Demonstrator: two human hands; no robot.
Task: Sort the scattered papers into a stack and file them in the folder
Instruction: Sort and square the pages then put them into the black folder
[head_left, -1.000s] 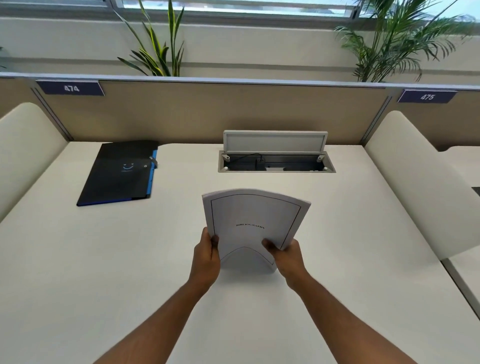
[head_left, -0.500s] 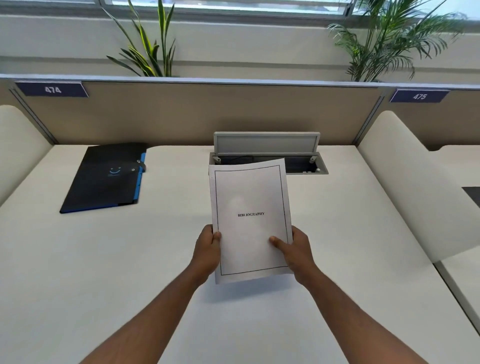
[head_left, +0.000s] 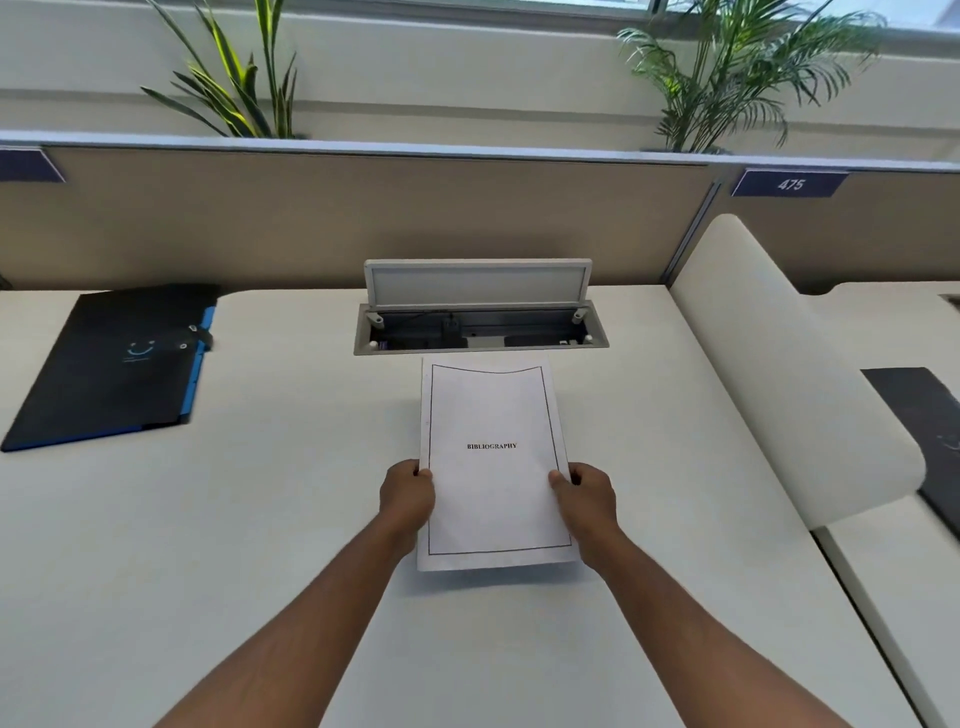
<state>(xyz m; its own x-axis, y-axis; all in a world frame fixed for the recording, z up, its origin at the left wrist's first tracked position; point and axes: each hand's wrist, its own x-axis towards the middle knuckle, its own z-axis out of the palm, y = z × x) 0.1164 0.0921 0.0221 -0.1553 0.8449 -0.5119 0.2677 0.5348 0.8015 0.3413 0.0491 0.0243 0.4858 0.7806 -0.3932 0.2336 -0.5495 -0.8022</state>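
A white paper stack (head_left: 493, 415), its top sheet printed "BIBLIOGRAPHY" inside a black border, is held over the middle of the white desk (head_left: 260, 519). My left hand (head_left: 406, 493) grips its left edge and my right hand (head_left: 584, 496) grips its right edge, thumbs on top. The sheets' edges look aligned. The black folder (head_left: 111, 364) with blue edging lies closed at the desk's far left, well apart from the stack.
An open cable hatch (head_left: 480, 325) with its lid raised sits in the desk just beyond the papers. A beige partition (head_left: 363, 218) closes the back. A rounded white divider (head_left: 789, 374) bounds the right side; a dark folder (head_left: 930, 426) lies on the neighbouring desk.
The bent, upright stack has been flattened and lowered toward the desk, face up. Both hands have shifted up to grip its side edges, and the view has swung to the right.
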